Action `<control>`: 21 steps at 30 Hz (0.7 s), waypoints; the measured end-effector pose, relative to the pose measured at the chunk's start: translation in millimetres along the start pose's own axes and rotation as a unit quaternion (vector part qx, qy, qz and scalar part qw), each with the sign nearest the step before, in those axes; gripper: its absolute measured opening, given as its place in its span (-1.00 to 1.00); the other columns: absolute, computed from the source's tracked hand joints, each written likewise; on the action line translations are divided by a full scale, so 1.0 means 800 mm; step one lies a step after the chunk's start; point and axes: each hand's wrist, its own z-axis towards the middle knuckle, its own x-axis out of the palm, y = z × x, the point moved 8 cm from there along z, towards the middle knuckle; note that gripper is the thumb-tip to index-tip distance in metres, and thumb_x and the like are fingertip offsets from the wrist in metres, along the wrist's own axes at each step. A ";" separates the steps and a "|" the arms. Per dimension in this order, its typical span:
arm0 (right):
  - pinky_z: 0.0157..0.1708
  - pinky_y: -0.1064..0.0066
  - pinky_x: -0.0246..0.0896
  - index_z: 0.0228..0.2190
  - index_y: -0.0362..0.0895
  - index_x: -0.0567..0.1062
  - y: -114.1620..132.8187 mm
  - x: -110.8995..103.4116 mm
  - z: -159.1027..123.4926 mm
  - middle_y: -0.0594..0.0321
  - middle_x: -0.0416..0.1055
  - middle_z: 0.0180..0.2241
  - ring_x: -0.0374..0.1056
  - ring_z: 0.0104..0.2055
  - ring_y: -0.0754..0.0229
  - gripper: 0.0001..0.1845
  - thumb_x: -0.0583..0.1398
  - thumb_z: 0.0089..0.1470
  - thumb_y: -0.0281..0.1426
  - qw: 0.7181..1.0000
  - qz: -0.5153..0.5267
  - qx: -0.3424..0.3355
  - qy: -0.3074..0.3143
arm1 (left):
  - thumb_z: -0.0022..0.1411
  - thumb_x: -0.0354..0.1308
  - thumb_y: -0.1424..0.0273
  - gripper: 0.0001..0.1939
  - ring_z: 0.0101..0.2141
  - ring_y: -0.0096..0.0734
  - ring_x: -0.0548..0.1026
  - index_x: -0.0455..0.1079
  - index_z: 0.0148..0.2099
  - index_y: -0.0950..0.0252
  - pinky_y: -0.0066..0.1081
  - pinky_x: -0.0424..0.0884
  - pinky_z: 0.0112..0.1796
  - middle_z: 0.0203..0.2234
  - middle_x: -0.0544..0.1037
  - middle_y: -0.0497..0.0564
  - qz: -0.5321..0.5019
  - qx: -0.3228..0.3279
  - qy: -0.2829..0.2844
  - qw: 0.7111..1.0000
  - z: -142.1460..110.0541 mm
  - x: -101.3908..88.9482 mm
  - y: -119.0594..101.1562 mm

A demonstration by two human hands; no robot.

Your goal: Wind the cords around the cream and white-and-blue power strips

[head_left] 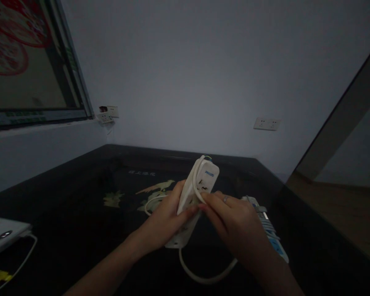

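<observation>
A white power strip (210, 172) with a blue brand mark at its top is held tilted above the dark table. My left hand (169, 216) is closed around its left side, thumb across the front. Between the thumb and fingers of my right hand (231, 216), which wears a ring, is the strip's white cable (196, 183), pressed near the socket face. The cable passes over the top end of the strip, and another length loops below it (205, 281). Part of the socket face is hidden by my fingers.
A second power strip (279, 246), wrapped in grey cable, lies right of my right hand. A white device (6, 234) with a thin cord and a small yellow item (1, 275) are at the left. Wall sockets (267, 123) sit beyond the dark table (80, 176).
</observation>
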 end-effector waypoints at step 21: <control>-0.63 0.42 0.15 -0.09 -0.33 0.45 0.017 0.001 0.003 0.24 0.47 -0.58 0.44 -0.56 0.22 -0.58 -0.14 0.32 -0.44 0.996 -0.056 0.002 -0.075 | 0.28 0.02 0.30 -0.39 -0.09 -0.12 0.51 -0.05 0.32 0.20 -0.18 0.38 -0.05 -0.13 0.55 0.09 0.147 0.009 -0.064 0.987 0.000 -0.021 -0.001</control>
